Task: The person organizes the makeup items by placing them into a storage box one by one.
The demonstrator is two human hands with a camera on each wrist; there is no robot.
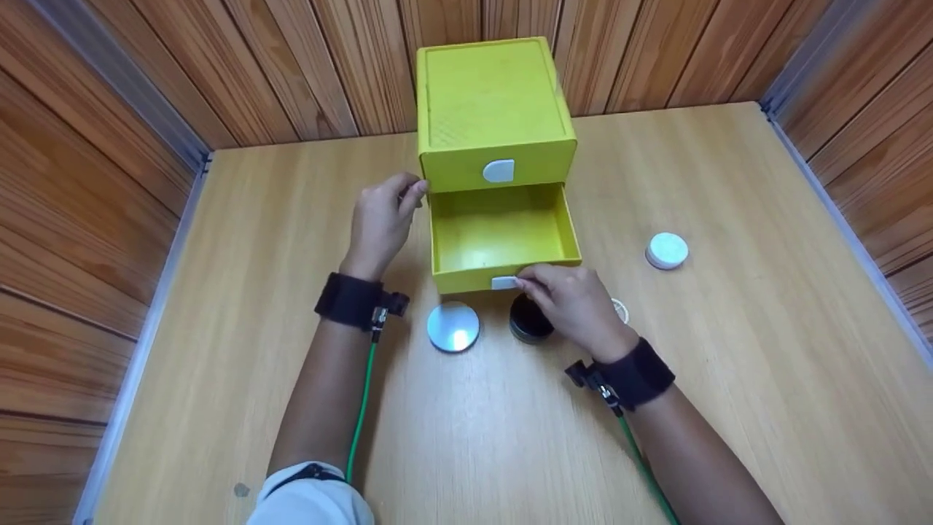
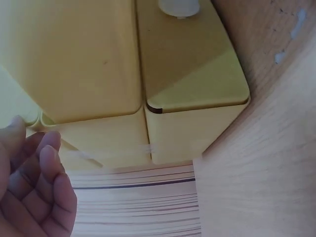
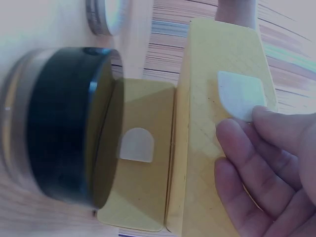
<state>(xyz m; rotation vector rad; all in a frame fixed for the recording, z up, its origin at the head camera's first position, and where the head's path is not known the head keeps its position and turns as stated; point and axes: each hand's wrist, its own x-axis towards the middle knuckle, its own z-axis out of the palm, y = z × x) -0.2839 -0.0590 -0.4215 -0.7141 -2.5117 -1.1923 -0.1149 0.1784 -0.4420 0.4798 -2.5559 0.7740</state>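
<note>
A yellow drawer box (image 1: pixel 497 95) stands at the back of the table, its middle drawer (image 1: pixel 503 226) pulled out with nothing inside. At that drawer's front, my right hand (image 1: pixel 572 299) pinches the white tab handle (image 3: pixel 242 95) between thumb and index finger. My left hand (image 1: pixel 383 219) grips the box's left front edge, the thumb on the upper drawer's front corner and the curled fingers by the side wall. Below the open drawer, the bottom drawer (image 3: pixel 136 192) is closed. A jar with a black lid (image 1: pixel 530 321) stands partly under my right hand.
Left of the black-lidded jar is a round container with a shiny silver lid (image 1: pixel 453 327). A white round container (image 1: pixel 666 251) stands farther right. Behind my right hand a small pale round thing (image 1: pixel 620 310) is mostly hidden. Wooden panel walls (image 1: pixel 291 65) enclose the table.
</note>
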